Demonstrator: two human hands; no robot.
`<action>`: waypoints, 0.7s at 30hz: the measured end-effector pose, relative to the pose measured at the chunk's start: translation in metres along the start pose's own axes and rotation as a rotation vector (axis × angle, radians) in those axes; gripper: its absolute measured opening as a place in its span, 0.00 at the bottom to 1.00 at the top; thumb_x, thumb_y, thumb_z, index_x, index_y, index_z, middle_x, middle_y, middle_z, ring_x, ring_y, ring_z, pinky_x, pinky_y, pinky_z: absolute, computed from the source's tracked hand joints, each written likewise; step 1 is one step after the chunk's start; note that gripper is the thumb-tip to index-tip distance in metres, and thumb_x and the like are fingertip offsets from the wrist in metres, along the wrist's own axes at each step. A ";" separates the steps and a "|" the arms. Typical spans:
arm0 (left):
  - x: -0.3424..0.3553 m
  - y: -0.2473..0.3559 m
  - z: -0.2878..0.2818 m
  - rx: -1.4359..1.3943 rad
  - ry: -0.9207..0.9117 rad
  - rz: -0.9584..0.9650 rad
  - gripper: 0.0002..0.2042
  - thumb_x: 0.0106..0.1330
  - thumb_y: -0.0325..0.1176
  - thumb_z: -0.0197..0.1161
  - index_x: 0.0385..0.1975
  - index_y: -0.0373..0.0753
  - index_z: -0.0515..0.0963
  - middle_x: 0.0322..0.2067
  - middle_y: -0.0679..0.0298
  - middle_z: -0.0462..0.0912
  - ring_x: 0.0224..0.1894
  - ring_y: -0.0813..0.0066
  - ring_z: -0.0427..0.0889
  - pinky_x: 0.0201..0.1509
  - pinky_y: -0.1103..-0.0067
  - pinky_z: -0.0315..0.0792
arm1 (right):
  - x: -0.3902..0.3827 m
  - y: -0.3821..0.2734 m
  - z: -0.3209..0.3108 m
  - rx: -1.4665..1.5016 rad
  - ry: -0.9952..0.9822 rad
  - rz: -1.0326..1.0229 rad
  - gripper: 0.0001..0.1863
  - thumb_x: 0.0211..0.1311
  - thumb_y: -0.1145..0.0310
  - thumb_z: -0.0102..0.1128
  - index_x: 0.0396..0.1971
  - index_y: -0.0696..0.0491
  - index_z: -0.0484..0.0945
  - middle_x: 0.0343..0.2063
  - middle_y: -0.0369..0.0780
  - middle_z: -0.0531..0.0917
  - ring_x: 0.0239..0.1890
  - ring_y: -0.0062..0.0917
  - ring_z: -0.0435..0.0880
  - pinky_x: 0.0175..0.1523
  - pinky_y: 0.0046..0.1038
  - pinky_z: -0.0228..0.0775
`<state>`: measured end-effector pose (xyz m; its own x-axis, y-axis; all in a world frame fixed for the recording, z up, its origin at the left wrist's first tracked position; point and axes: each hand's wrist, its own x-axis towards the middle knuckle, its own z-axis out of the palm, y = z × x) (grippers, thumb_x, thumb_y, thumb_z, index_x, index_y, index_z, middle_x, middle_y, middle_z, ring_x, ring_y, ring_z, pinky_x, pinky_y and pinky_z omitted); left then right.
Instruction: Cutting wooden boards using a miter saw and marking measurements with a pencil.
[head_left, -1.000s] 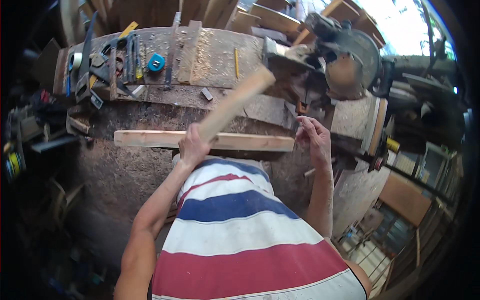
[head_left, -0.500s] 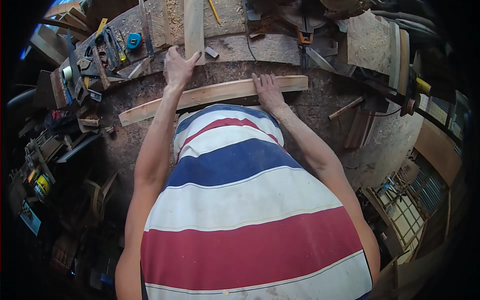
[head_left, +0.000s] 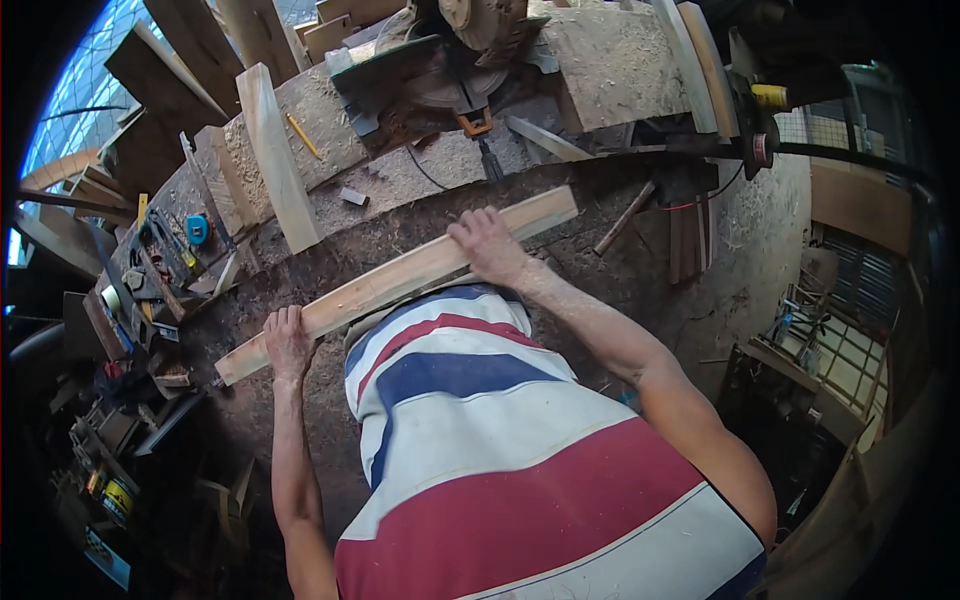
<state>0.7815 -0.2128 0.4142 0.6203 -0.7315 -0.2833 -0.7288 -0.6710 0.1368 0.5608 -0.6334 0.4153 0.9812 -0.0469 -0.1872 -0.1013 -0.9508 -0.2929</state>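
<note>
The left hand (head_left: 288, 345) and right hand (head_left: 488, 247) are gripping a wooden batten (head_left: 390, 282) well apart, fingers curled closed over it, presumably balancing its length.

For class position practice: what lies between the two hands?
The head view shows a bare stretch of wooden beam between the left hand and right hand.

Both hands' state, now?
Left hand: closed on the wooden bar, near one end.
Right hand: closed on the same wooden bar, nearer the other end.
</note>
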 end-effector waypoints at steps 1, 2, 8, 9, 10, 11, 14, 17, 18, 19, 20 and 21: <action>0.010 0.013 -0.016 -0.108 0.120 0.058 0.14 0.59 0.28 0.68 0.45 0.40 0.77 0.41 0.57 0.80 0.50 0.53 0.80 0.59 0.62 0.72 | -0.003 0.018 -0.018 -0.016 0.045 0.013 0.29 0.45 0.73 0.68 0.53 0.50 0.77 0.47 0.45 0.75 0.56 0.41 0.75 0.65 0.47 0.60; 0.030 0.027 -0.029 -0.172 0.257 0.124 0.17 0.57 0.29 0.70 0.46 0.40 0.77 0.41 0.57 0.80 0.50 0.53 0.80 0.59 0.62 0.72 | 0.000 0.040 -0.036 -0.021 0.069 0.019 0.31 0.44 0.75 0.67 0.55 0.50 0.77 0.48 0.45 0.75 0.57 0.41 0.74 0.68 0.47 0.58; 0.196 0.095 -0.080 -0.114 0.362 0.174 0.28 0.48 0.36 0.81 0.50 0.41 0.77 0.43 0.58 0.82 0.51 0.56 0.82 0.57 0.64 0.73 | 0.066 0.189 -0.111 -0.303 0.210 0.190 0.28 0.53 0.74 0.64 0.58 0.49 0.77 0.55 0.44 0.79 0.66 0.40 0.73 0.78 0.51 0.50; 0.224 0.105 -0.083 -0.137 0.409 0.198 0.25 0.51 0.37 0.80 0.48 0.41 0.77 0.43 0.58 0.82 0.51 0.55 0.82 0.56 0.62 0.73 | 0.081 0.211 -0.119 -0.215 0.303 0.196 0.29 0.54 0.73 0.67 0.59 0.47 0.77 0.54 0.43 0.79 0.66 0.41 0.73 0.78 0.51 0.50; 0.252 0.113 -0.086 -0.159 0.425 0.210 0.23 0.54 0.38 0.79 0.47 0.41 0.77 0.42 0.57 0.81 0.51 0.53 0.82 0.56 0.61 0.74 | 0.096 0.234 -0.130 -0.310 0.171 0.269 0.31 0.55 0.71 0.69 0.62 0.46 0.75 0.57 0.45 0.79 0.69 0.43 0.72 0.77 0.52 0.54; 0.284 0.122 -0.090 -0.123 0.430 0.195 0.25 0.53 0.39 0.80 0.49 0.41 0.77 0.44 0.56 0.81 0.52 0.53 0.81 0.58 0.60 0.74 | 0.109 0.253 -0.138 -0.297 0.241 0.222 0.31 0.55 0.71 0.69 0.62 0.46 0.75 0.57 0.45 0.79 0.69 0.43 0.72 0.77 0.52 0.54; 0.327 0.135 -0.090 -0.054 0.430 0.160 0.30 0.51 0.41 0.82 0.53 0.41 0.76 0.48 0.57 0.82 0.56 0.54 0.81 0.62 0.61 0.73 | 0.137 0.292 -0.149 -0.253 0.210 0.362 0.33 0.57 0.70 0.69 0.65 0.47 0.73 0.61 0.46 0.77 0.72 0.45 0.71 0.75 0.54 0.61; 0.330 0.134 -0.086 -0.040 0.453 0.093 0.37 0.50 0.47 0.85 0.59 0.43 0.75 0.53 0.58 0.82 0.60 0.54 0.79 0.68 0.61 0.70 | 0.141 0.311 -0.148 -0.215 0.155 0.465 0.35 0.58 0.69 0.71 0.68 0.48 0.71 0.64 0.48 0.75 0.73 0.47 0.71 0.73 0.54 0.65; 0.325 0.128 -0.086 -0.025 0.481 0.007 0.39 0.49 0.50 0.85 0.61 0.42 0.75 0.54 0.58 0.82 0.61 0.54 0.78 0.68 0.60 0.70 | 0.139 0.315 -0.147 -0.230 0.185 0.420 0.36 0.58 0.68 0.74 0.67 0.49 0.71 0.63 0.48 0.75 0.72 0.47 0.72 0.72 0.53 0.67; 0.323 0.121 -0.086 -0.040 0.450 -0.111 0.42 0.49 0.53 0.86 0.63 0.42 0.74 0.55 0.57 0.82 0.62 0.54 0.78 0.68 0.60 0.69 | 0.137 0.319 -0.146 -0.267 0.205 0.413 0.37 0.57 0.66 0.76 0.67 0.50 0.71 0.62 0.49 0.75 0.70 0.48 0.74 0.71 0.51 0.69; 0.322 0.115 -0.087 -0.012 0.393 -0.166 0.44 0.47 0.59 0.85 0.62 0.41 0.76 0.55 0.56 0.83 0.62 0.52 0.78 0.68 0.60 0.68 | 0.135 0.323 -0.145 -0.243 0.219 0.399 0.37 0.57 0.66 0.76 0.67 0.50 0.71 0.62 0.49 0.75 0.70 0.48 0.74 0.71 0.51 0.69; 0.324 0.106 -0.090 0.008 0.358 -0.123 0.44 0.47 0.61 0.84 0.60 0.40 0.78 0.53 0.56 0.84 0.61 0.53 0.79 0.67 0.60 0.69 | 0.133 0.327 -0.144 -0.215 0.325 0.395 0.37 0.55 0.65 0.78 0.65 0.51 0.71 0.60 0.49 0.75 0.68 0.48 0.75 0.70 0.48 0.72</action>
<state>0.9309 -0.5318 0.4222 0.7642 -0.6428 0.0531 -0.6441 -0.7562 0.1150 0.6821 -0.9944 0.4297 0.8791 -0.4723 0.0648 -0.4694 -0.8813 -0.0552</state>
